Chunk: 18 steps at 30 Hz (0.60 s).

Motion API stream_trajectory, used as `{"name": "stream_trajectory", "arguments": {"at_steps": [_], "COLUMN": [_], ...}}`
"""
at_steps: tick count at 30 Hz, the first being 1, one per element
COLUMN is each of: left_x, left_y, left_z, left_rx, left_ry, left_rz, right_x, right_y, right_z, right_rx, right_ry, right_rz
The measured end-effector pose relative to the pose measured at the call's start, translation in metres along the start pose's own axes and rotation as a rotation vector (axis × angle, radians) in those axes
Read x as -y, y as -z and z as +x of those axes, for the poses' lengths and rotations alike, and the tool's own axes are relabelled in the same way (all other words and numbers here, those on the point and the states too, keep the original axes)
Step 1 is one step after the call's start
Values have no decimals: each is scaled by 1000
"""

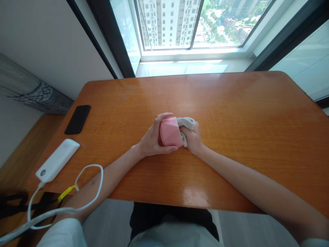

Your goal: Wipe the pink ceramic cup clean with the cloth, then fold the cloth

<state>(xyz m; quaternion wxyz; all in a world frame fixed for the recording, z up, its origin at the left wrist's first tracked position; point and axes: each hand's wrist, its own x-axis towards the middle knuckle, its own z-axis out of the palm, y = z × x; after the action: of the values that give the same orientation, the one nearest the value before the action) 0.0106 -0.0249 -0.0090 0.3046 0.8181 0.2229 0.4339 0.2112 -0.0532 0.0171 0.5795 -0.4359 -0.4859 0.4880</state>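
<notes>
A pink faceted cup (169, 133) lies on its side at the middle of the orange wooden table (231, 113). My left hand (152, 137) is wrapped round the cup, thumb under it and fingers over its top. My right hand (193, 138) is closed on a grey cloth (186, 122), which is pressed against the cup's right end. Part of the cloth sticks out above my right hand.
A black phone (77, 119) lies flat near the table's left edge. A white power bank (57, 160) sits closer to me on the left, with a white cable (88, 190) looping off the front edge. A window and its sill are beyond the table.
</notes>
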Motion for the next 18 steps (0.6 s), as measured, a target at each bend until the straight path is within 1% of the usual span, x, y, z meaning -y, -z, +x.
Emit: {"name": "stream_trajectory", "arguments": {"at_steps": [2, 3, 5, 7, 10, 12, 15, 16, 18], "left_x": [1, 1, 0, -2, -5, -6, -4, -3, -1], "left_y": [0, 0, 0, 0, 0, 0, 1, 1, 1], "left_z": [2, 3, 5, 6, 6, 5, 3, 3, 3], "left_rx": [4, 14, 27, 8, -38, -30, 35, 39, 11], "left_ry": [-141, -185, -206, -193, -164, -61, 124, 142, 73], "left_rz": [106, 165, 258, 283, 168, 49, -91, -109, -78], "right_x": [1, 2, 3, 3, 2, 0, -1, -1, -1], "right_y": [0, 0, -1, -1, 0, 0, 0, 0, 0], "right_z": [3, 3, 4, 2, -2, -4, -4, -3, -1], "right_rx": [-11, -18, -32, -40, -14, 13, 26, 20, 3], "right_ry": [-4, -4, -6, -5, 11, 31, 36, 29, 17], "right_rz": [27, 37, 42, 30, -5, -33, -54, -48, -25]}}
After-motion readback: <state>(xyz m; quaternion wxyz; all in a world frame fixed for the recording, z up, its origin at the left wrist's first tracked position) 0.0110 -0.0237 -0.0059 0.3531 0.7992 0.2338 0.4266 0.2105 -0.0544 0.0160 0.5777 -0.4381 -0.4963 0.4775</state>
